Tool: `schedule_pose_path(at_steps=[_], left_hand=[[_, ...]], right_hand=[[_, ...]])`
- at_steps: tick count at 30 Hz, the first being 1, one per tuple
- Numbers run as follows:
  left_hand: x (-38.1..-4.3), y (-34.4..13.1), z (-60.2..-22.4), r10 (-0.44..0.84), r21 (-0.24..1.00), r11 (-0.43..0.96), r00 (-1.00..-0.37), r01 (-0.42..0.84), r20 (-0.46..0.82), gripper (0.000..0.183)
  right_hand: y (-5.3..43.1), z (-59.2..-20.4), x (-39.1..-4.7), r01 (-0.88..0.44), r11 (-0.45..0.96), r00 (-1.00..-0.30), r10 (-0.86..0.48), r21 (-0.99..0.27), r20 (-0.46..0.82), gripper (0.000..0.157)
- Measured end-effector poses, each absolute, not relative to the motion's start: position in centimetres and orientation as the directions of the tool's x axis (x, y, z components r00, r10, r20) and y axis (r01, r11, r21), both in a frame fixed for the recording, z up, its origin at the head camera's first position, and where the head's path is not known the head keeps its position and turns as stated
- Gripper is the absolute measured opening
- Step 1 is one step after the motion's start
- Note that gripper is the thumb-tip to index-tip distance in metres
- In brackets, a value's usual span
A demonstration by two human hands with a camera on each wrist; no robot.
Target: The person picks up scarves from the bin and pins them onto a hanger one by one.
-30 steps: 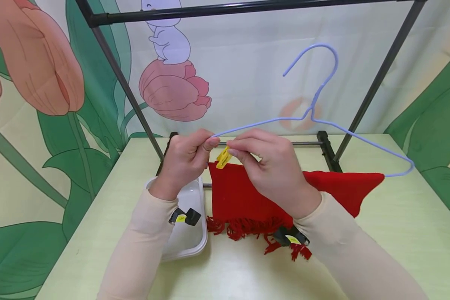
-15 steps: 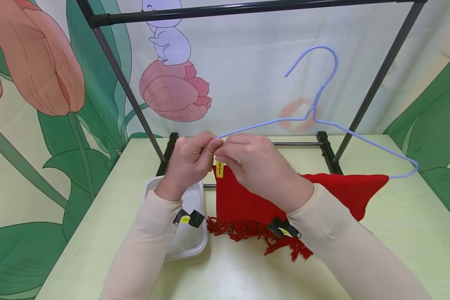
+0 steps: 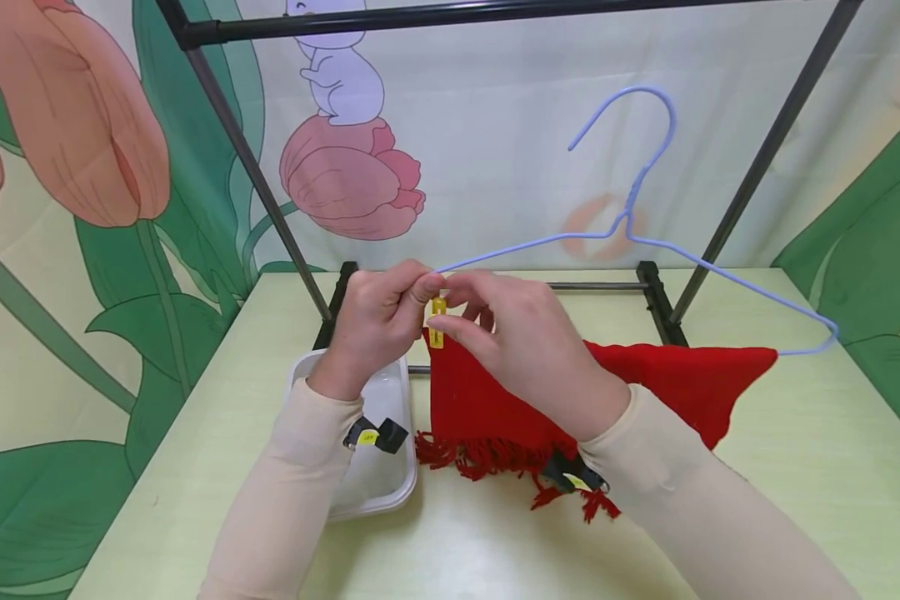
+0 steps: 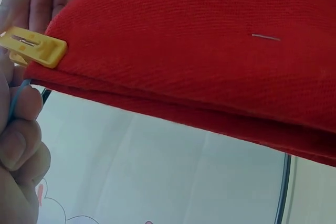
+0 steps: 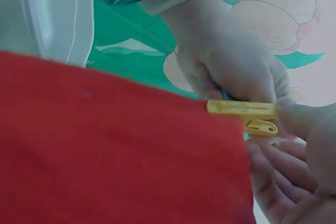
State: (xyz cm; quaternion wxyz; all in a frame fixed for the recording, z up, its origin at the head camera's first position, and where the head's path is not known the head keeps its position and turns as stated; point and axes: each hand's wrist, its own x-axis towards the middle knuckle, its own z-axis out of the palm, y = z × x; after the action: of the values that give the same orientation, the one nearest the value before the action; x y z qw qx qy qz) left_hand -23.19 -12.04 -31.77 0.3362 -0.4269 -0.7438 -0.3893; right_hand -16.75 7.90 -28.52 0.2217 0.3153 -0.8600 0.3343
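A yellow clothespin (image 3: 438, 322) sits on the upper left corner of a red fringed scarf (image 3: 487, 400), which hangs folded over the lower bar of a light blue hanger (image 3: 532, 244). My left hand (image 3: 382, 317) grips the hanger's left end, fingers curled round the wire right beside the clothespin. With its thumb at the outer end of the clothespin, my right hand (image 3: 532, 342) has its other fingers spread apart from the thumb. In the right wrist view the clothespin (image 5: 241, 108) lies along the scarf's edge, its handle ends apart.
A black rack (image 3: 450, 17) frames the table's far side, its top bar above the hanger hook. On the left, a white plastic tray (image 3: 401, 492) stands under my left forearm. Behind the rack hangs a printed curtain (image 3: 495, 167).
My right hand brought the clothespin left to the scarf's corner, where it now sits upright. The right fingers have since loosened from their pinch. My left hand keeps holding the hanger.
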Motion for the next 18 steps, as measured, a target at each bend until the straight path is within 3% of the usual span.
schedule_pose_path(at_steps=[3,8,10,14,18], left_hand=[[-23.1,-12.3,-31.6,0.375,0.290,0.346,-0.414,0.893,0.829,0.045],[-23.1,-12.9,-31.4,0.367,0.287,0.371,-0.423,0.883,0.828,0.052],[-23.0,-13.3,-31.3,0.360,0.289,0.380,-0.428,0.879,0.829,0.051],[-23.0,-13.9,-31.0,0.348,0.304,0.386,-0.443,0.871,0.826,0.049],[-23.0,-14.3,-30.8,0.334,0.326,0.381,-0.458,0.865,0.824,0.047]], right_hand=[[8.6,-28.6,-16.3,-0.697,0.580,-0.683,-0.360,-0.422,0.636,0.032],[12.6,-29.0,-15.1,-0.764,0.521,-0.612,-0.398,-0.381,0.683,0.006],[15.0,-29.4,-14.5,-0.785,0.472,-0.607,-0.452,-0.402,0.654,0.011],[20.6,-31.1,-13.5,-0.756,0.382,-0.634,-0.630,-0.532,0.449,0.027],[27.0,-34.5,-13.1,-0.556,0.395,-0.659,-0.745,-0.731,0.099,0.027]])
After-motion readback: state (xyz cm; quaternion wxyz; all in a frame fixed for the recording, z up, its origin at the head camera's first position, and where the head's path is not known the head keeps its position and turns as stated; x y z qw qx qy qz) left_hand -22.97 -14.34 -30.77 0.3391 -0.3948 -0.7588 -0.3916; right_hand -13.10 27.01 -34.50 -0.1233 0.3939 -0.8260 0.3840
